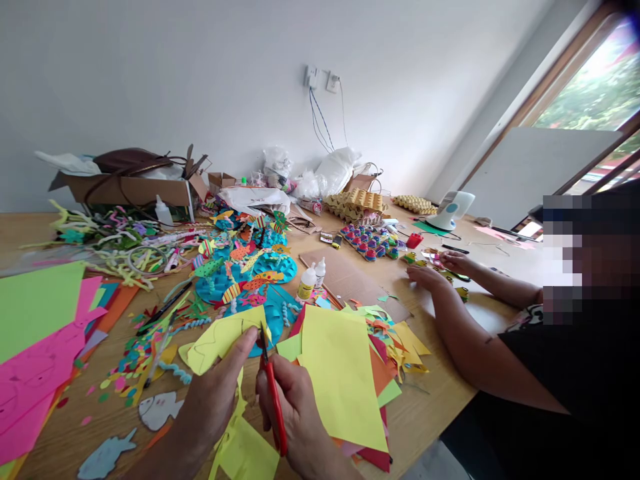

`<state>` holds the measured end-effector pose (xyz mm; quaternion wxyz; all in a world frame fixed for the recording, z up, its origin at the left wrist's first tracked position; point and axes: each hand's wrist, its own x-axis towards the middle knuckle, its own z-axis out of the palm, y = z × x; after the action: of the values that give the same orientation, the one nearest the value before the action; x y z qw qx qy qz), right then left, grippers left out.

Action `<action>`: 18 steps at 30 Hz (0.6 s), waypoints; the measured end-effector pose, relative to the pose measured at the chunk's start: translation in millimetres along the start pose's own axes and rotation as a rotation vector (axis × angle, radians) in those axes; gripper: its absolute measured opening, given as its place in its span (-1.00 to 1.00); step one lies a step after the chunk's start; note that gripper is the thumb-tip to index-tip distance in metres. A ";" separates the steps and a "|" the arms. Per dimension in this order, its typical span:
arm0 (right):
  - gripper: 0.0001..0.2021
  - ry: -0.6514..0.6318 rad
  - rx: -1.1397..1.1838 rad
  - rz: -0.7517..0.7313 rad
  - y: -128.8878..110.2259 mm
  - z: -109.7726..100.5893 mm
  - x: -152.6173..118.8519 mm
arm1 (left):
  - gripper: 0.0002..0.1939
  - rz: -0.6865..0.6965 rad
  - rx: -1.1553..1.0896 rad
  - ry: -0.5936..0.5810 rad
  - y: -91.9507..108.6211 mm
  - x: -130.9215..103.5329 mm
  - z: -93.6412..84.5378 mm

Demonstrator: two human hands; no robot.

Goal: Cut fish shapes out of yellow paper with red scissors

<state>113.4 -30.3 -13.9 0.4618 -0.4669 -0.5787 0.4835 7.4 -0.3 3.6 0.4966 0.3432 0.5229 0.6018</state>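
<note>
My left hand [223, 383] pinches a piece of yellow paper [213, 347] that bears a drawn outline, thumb on top. Red-handled scissors [276, 407] are in my right hand [300, 400], and their blades meet the right edge of that paper. Below my hands hangs or lies a cut yellow offcut [247, 450]; which of the two I cannot tell. A grey paper fish [159, 409] and a bluish fish shape [107, 456] lie on the table left of my left wrist. Beyond the scissors stand blue craft pieces [270, 310] with colourful paper fish [260, 280] on them.
Yellow sheets [340, 373] lie on coloured paper at right, pink and green sheets [40, 307] at left. Glue bottles [307, 283] stand mid-table near cardboard [345, 267]. Pipe cleaners [110, 240], a box [135, 190] and egg trays [355, 203] sit farther back. Another person's hands [430, 277] work at right.
</note>
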 end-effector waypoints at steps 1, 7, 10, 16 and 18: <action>-0.69 -0.005 -0.002 -0.004 -0.5 -1.0 -0.2 | -0.82 -0.012 -0.006 -0.006 1.5 0.3 0.3; -0.69 -0.059 -0.004 -0.019 -6.5 -9.1 -1.8 | -0.91 0.024 0.065 -0.100 20.9 4.0 -2.5; -0.70 -0.075 -0.010 -0.009 -7.6 -12.7 -3.1 | -0.95 0.058 0.145 -0.233 29.7 6.5 -7.3; -0.70 -0.101 -0.052 0.002 -4.4 -17.2 -5.4 | -0.90 0.014 0.184 -0.300 35.1 10.2 -12.1; -0.68 -0.109 -0.064 0.008 -4.5 -18.0 -5.8 | -0.91 -0.014 0.187 -0.313 37.6 11.6 -13.8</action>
<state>131.5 -34.2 -8.0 0.4126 -0.4568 -0.6162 0.4913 -17.6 8.3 35.8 0.5423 0.4737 0.4952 0.4862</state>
